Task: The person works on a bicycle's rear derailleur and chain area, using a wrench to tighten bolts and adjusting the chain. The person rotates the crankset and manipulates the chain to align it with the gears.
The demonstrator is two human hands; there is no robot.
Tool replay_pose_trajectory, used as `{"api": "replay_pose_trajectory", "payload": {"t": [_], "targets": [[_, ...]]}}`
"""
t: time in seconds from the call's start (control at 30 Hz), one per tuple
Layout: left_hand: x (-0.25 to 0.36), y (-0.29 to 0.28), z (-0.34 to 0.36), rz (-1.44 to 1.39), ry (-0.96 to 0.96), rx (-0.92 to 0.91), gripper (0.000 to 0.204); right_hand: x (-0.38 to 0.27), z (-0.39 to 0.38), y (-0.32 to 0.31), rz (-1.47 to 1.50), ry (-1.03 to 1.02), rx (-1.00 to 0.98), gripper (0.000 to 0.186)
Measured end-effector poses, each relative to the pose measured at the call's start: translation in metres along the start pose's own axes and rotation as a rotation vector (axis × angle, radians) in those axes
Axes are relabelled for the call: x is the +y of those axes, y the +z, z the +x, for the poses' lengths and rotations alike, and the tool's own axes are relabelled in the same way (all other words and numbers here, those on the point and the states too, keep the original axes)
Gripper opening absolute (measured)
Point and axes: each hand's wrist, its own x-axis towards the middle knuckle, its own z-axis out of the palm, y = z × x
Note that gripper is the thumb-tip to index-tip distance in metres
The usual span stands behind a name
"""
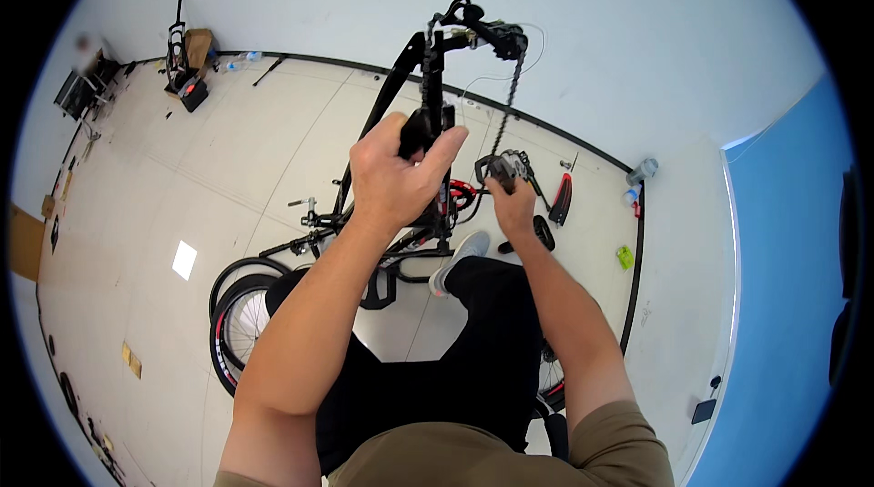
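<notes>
A black bicycle frame stands tilted in front of me, with its chain stays pointing up. My left hand is closed around a black part of it, below the upper end. From the rear derailleur at the top, a chain hangs down to my right hand. That hand is closed on a dark grey and silver part beside the chain; its kind is partly hidden by my fingers. Behind my hands is a red and black chainring.
Wheels lie at the lower left, near a black pedal. On the right lie a red and black fender-like piece, a green packet and a plastic bottle. A cardboard box stands by the far wall.
</notes>
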Motion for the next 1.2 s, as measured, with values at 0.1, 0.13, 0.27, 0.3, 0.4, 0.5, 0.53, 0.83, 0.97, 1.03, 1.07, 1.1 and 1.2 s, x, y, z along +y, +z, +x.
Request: {"api": "replay_pose_trajectory", "payload": {"t": [0.1,0.13,0.27,0.3,0.4,0.5,0.53,0.83,0.97,1.03,1.07,1.1,1.2], "targets": [[-0.002,-0.003,-0.001,-0.016,-0.012,-0.001,0.031,-0.034,0.002,0.004,0.210,-0.016,0.066,0.029],[-0.003,-0.002,-0.001,-0.026,-0.017,-0.003,0.031,-0.045,0.012,0.003,0.212,-0.014,0.091,0.029],[-0.002,-0.006,-0.002,0.012,-0.011,-0.023,0.030,-0.116,0.049,0.000,0.366,-0.062,0.138,0.028],[0.000,-0.006,-0.001,0.018,-0.013,-0.027,0.031,-0.125,0.060,-0.001,0.364,-0.074,0.138,0.028],[0.003,-0.007,-0.002,0.024,-0.027,-0.029,0.033,-0.140,0.077,-0.003,0.342,-0.099,0.153,0.029],[0.002,-0.006,-0.002,-0.006,-0.016,-0.018,0.035,-0.127,0.076,0.002,0.288,-0.140,0.219,0.032],[0.002,-0.006,-0.003,-0.005,-0.013,-0.015,0.036,-0.120,0.070,0.005,0.250,-0.105,0.201,0.031],[0.003,-0.005,-0.003,-0.032,-0.006,-0.007,0.037,-0.045,0.021,0.008,0.194,-0.010,0.131,0.027],[0.001,-0.004,-0.003,-0.073,0.006,0.016,0.036,-0.079,0.041,0.002,0.311,-0.065,0.190,0.035],[-0.002,-0.007,-0.003,-0.046,0.000,0.001,0.036,-0.123,0.051,-0.004,0.423,-0.079,0.185,0.031],[-0.001,-0.009,-0.003,-0.035,0.001,-0.003,0.037,-0.137,0.057,-0.005,0.454,-0.079,0.169,0.029],[0.001,-0.008,-0.002,-0.046,-0.007,0.006,0.039,-0.139,0.066,-0.008,0.391,-0.120,0.150,0.024],[0.005,-0.007,-0.002,0.001,-0.005,0.003,0.041,-0.146,0.082,-0.006,0.386,-0.156,0.145,0.025]]}}
